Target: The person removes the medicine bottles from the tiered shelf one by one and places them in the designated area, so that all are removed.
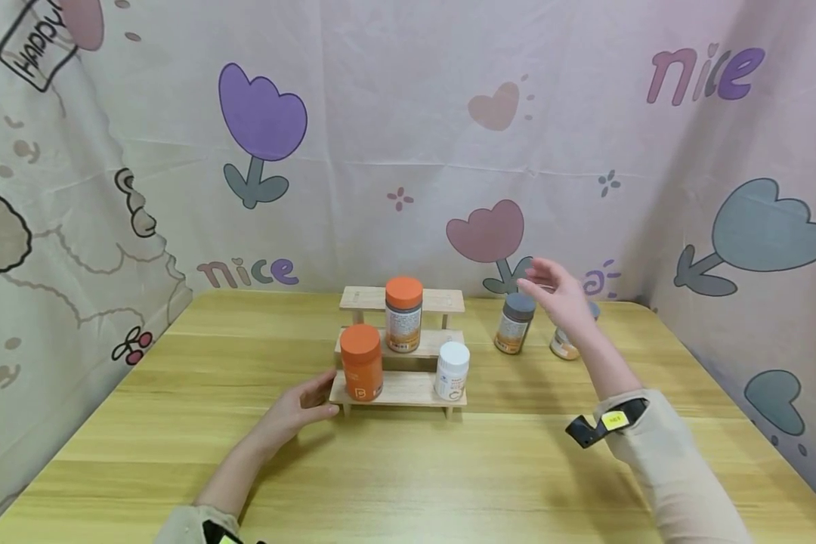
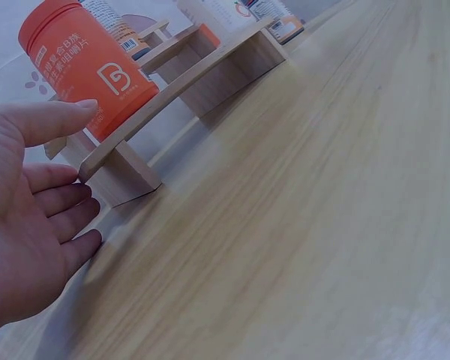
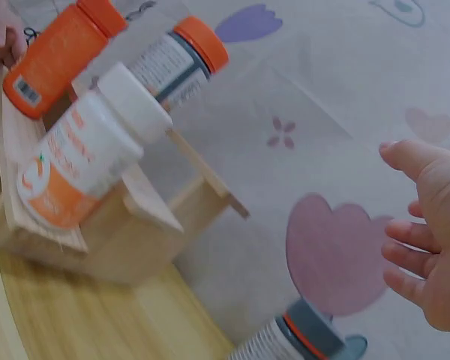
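Note:
A small three-tier wooden stand sits on the table. My left hand is at the left end of its lowest tier, fingers relaxed; in the left wrist view a fingertip appears to touch the tier's edge. On that tier stand an orange bottle and a white bottle. A grey bottle with an orange lid is on the middle tier. My right hand hovers, empty and loosely spread, above and between a grey-lidded bottle and another bottle, partly hidden by the forearm.
Behind the table hangs a pale patterned cloth, which also runs along both sides. The stand's top tier lies near the table's back edge. A black strap circles my right wrist.

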`<state>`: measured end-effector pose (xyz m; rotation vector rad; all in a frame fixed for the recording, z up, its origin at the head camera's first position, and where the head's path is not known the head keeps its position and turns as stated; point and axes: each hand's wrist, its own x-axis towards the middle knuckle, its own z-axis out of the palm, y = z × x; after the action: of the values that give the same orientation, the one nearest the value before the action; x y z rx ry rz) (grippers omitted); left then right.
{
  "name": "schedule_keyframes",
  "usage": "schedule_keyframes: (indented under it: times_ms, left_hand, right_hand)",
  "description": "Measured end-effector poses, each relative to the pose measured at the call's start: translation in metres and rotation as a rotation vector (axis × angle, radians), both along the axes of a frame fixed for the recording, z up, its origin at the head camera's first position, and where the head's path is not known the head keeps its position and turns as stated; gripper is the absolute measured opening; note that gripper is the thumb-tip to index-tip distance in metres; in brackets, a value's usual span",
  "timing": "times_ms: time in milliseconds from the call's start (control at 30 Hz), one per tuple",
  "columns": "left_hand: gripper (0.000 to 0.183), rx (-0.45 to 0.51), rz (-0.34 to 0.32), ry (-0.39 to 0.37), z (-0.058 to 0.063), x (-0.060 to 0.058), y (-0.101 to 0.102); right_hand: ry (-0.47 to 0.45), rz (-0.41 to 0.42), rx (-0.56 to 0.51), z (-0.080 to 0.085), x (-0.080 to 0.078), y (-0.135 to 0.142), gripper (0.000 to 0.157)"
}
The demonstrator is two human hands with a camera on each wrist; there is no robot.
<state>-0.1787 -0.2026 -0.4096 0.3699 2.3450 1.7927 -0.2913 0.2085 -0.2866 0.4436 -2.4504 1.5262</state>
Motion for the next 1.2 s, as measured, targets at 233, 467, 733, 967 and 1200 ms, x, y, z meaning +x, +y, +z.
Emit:
schedule_keyframes:
  times_ms: [233, 467, 733, 967, 1200]
  left_hand:
    - [0.072, -0.008, 0.006, 0.004, 0.003, -0.001, 0.0]
    - [0.071, -0.012, 0.0, 0.012, 0.004, -0.002, -0.001]
    - [0.071, -0.012, 0.006, 0.013, 0.004, -0.001, -0.002]
    - [0.074, -0.004, -0.007, 0.008, 0.004, 0.001, 0.0]
    - [0.074, -0.011, 0.01, -0.001, 0.001, 0.0, 0.001]
  right_hand:
    - [-0.003, 0.086, -0.012, 0.015, 0.001, -0.026, 0.06]
    - [0.014, 0.166, -0.003, 0.024, 0.001, -0.053, 0.053]
    - [0.01, 0.26, 0.001, 0.032, 0.006, -0.084, 0.054]
    - [-0.006, 0.302, 0.051, 0.031, 0.01, -0.098, 0.056]
    - [-0.016, 0.362, 0.129, 0.022, 0.006, -0.116, 0.06]
